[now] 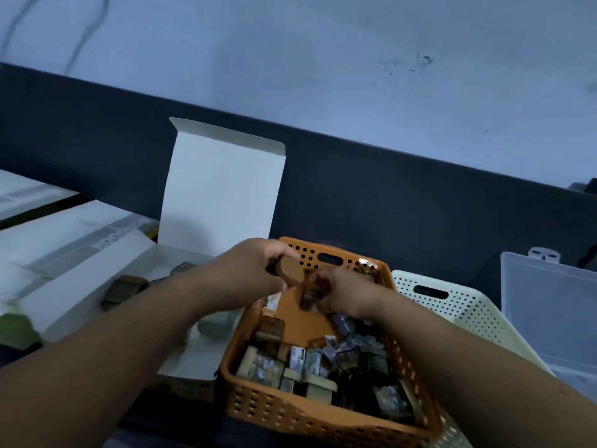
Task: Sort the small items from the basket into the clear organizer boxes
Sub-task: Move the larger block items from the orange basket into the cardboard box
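The left hand (255,270) is curled round a brown rounded piece (290,270), thumb on top and fingers beneath, and holds it above the far end of the orange basket (290,412). Just to its right, the right hand (350,297) pinches a small dark item (310,294) in bent fingers; motion blur hides what that item is. The two held pieces are close together, but I cannot tell whether they touch. Both look light and rigid, with smooth faces, so a pinch across the flat sides should do better than one on the rounded edge, which could slip. Below the hands, the near half of the basket is crowded with small packets and blocks (290,363), some apparently wrapped in glossy film. These are probably light and slick, and best lifted one at a time by their short edges. A white perforated basket (452,305) is tucked against the orange one on its right. Further right stands a clear organizer box (549,305), well apart from the hands. On the left lies a white cardboard box (223,189) with its lid up, and a brown object (124,291) rests inside it.
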The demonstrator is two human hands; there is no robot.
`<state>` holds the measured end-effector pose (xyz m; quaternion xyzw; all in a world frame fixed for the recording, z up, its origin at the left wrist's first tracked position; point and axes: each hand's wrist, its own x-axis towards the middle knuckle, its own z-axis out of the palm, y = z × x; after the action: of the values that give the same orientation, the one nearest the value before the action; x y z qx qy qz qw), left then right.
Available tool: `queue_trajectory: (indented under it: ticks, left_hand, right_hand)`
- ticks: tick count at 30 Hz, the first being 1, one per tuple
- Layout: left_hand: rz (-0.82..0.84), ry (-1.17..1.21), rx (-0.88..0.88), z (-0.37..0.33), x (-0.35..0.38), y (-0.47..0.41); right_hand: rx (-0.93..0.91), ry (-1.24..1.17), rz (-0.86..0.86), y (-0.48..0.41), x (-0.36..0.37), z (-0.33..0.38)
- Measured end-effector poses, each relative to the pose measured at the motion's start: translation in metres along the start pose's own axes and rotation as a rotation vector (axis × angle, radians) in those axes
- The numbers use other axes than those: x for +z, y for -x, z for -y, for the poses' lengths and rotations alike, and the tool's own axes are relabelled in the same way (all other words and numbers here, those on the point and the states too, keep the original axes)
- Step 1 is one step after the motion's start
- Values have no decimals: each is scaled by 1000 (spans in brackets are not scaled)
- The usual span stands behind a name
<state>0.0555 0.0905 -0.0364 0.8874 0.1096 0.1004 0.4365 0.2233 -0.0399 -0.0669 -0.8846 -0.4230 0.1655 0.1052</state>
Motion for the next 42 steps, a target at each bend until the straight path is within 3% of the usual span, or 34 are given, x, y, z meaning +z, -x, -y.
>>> queue_trajectory:
  ticks: [7,13,18,23,29,33,36,42]
  left_hand:
    - [-164,115,-64,20,-32,31]
    - [-257,102,-164,48,-65,49]
    - [-319,100,-216,70,-79,49]
    - [-353,19,-251,89,-87,39]
    - [-281,-164,-271,106,-83,30]
    - [-264,-313,-215,101,-76,27]
    - [-259,-286,-104,80,-65,24]
    - [-11,-175,24,51,-27,18]
  right_hand:
    - [-21,258,-4,-14,6,9]
    - [-147,-71,-311,-6,-29,39]
    - [-335,-144,-221,2,-22,98]
    - [-354,17,-129,-11,10,129]
    - [-317,-14,-47,-11,19,129]
    - [-301,-64,-177,6,2,109]
    - [-235,-60,-212,17,-4,85]
    - [-42,-90,99,28,22,59]
